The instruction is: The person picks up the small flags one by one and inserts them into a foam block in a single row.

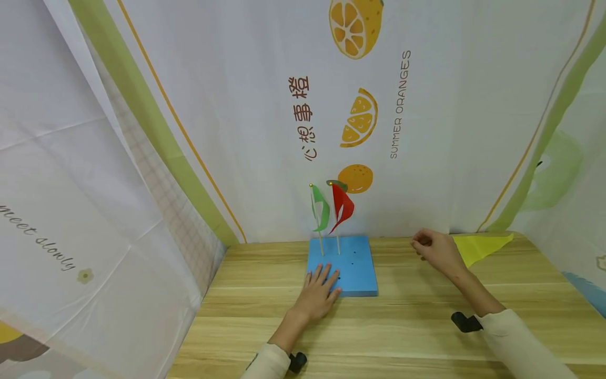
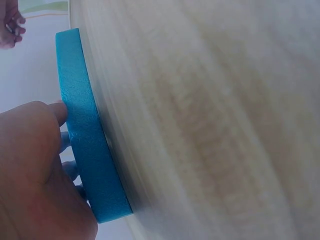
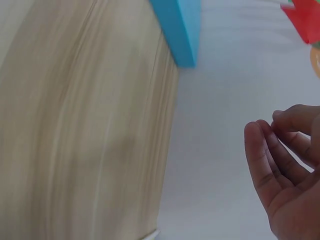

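My left hand (image 1: 318,295) lies spread on the near-left part of a blue foam block (image 1: 360,271), its fingers straight on the top face. In the left wrist view, the block's side (image 2: 90,125) shows beside that hand. A green flag (image 1: 322,213) and a red flag (image 1: 342,202) stand upright on thin sticks in the block's far part. Small dark holes dot the top. Right of the block, my right hand (image 1: 440,253) hovers above the table with loosely curled fingers (image 3: 257,145) and nothing visible between them. A yellow flag (image 1: 480,247) is just beyond it; its stick cannot be seen.
The wooden table (image 1: 379,337) ends at a white cloth (image 1: 251,158) printed with oranges, which hangs close behind the block. More cloth (image 1: 94,184) hangs along the left and right sides. A black wrist piece (image 1: 466,322) sits by the right cuff.
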Action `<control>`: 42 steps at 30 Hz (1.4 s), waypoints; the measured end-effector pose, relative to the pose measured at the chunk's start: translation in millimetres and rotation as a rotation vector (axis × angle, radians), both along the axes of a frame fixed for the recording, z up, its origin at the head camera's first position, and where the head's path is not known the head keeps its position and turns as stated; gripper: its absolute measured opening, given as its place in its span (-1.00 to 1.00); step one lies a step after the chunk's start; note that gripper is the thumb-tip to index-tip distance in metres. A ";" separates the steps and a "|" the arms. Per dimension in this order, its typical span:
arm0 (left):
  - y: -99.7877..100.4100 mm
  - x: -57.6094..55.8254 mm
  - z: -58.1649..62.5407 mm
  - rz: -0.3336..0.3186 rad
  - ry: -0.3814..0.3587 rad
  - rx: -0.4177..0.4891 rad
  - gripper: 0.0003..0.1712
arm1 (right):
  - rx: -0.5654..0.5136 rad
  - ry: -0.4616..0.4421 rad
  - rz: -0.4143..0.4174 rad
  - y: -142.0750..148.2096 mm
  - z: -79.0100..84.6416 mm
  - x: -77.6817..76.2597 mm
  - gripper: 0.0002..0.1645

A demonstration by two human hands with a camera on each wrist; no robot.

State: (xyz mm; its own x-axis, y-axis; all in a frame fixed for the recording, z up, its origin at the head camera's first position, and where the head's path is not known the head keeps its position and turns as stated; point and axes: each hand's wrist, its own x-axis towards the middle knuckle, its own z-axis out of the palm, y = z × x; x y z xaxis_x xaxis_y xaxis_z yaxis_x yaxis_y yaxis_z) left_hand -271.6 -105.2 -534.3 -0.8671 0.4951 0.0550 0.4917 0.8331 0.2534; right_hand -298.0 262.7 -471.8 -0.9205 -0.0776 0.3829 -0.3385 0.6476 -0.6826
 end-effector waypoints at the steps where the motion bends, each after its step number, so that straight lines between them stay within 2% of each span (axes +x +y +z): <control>1: 0.0 0.0 -0.2 0.000 0.001 -0.001 -0.31 | 0.009 -0.003 -0.008 5.3 -0.7 2.3 -0.83; 13: -0.9 0.2 -0.8 -0.002 -0.005 -0.001 -0.31 | 0.091 -0.125 -0.078 61.3 -12.1 21.8 -0.74; 22: -1.4 -0.2 -0.9 0.002 -0.006 0.007 -0.31 | 0.228 -0.192 -0.136 91.2 -25.9 26.7 -0.69; 27: -0.9 0.0 -1.0 0.003 -0.004 0.007 -0.31 | 0.283 -0.274 -0.135 102.0 -32.1 30.1 -0.67; 33: -0.9 0.2 0.0 -0.002 0.001 0.012 -0.32 | 0.266 -0.408 -0.126 107.3 -41.2 32.5 -0.65; 36: -1.1 0.1 0.6 -0.008 0.009 0.014 -0.32 | 0.253 -0.413 -0.129 108.5 -45.7 31.5 -0.68; 42: -0.7 -0.8 0.0 -0.002 0.002 -0.008 -0.31 | 0.254 -0.420 -0.145 110.1 -49.4 30.6 -0.62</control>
